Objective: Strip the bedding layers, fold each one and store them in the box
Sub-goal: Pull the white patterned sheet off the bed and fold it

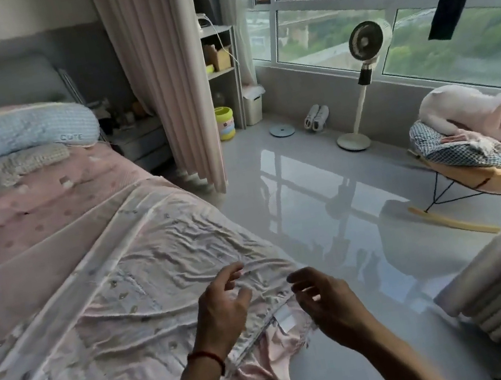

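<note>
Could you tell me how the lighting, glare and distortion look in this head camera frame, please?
Head view: daylight from the window lights the room; the glossy floor mirrors the window frame with bright glare; wide-angle bending curves the curtain and the bed edge; both hands, left hand and right hand, look slightly motion-blurred above the pink sheet.

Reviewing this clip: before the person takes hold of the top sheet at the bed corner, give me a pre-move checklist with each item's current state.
1. Left hand free, fingers loosely spread above the sheet: ok.
2. Right hand free, holding nothing: ok.
3. Top sheet corner within reach, directly under both hands: ok.
4. Sheet clear of objects near the corner: ok; wrinkled only.
5. Rolled blue quilt off the sheet: cannot tell.
6. Storage box in view: not ok; none visible.
</note>
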The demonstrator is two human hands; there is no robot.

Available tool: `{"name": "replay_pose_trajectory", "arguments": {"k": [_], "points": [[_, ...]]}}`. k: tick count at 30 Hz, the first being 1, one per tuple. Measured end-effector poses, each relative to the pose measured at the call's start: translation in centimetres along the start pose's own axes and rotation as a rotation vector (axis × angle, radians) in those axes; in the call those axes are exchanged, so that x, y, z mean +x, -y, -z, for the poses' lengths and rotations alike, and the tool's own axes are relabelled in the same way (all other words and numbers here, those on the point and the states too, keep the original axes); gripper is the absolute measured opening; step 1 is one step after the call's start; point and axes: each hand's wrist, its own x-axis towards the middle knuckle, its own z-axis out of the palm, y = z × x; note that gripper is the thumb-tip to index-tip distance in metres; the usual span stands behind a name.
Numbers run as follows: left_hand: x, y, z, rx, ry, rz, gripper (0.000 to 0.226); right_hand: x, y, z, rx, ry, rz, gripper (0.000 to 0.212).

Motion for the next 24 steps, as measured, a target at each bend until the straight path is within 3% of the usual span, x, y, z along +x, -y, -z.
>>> {"name": "replay_pose_trajectory", "arguments": {"k": [5, 9, 12, 17, 22, 24], "points": [[12.2, -0.7, -7.8, -0.048, 0.001, 0.192, 0.044, 12.2, -5.0, 6.1, -0.099, 0.152, -0.023, 0.028], [20.2, -3.1, -11.8, -0.018, -0.030, 0.216, 0.045, 21.9, -8.8, 11.9, -0.086, 0.161, -0.054, 0.027], [26.1, -5.1, -13.1, 0.026, -0.123, 0.248, 0.048, 30.1, -10.7, 14.2, -0.064, 0.203, -0.008, 0.027], [33.5, -8.4, -15.6, 0.048, -0.360, 0.355, 0.052, 43.2, -12.0, 15.2, -0.007, 0.431, 0.170, 0.026], [36.3, -11.4, -17.5, 0.006, -0.508, 0.499, 0.053, 51.5, -12.4, 18.0, -0.069, 0.691, 0.326, 0.027], [37.9, -12.2, -17.8, -0.008, -0.562, 0.526, 0.053, 55.8, -11.7, 18.8, -0.098, 0.698, 0.381, 0.026]]}}
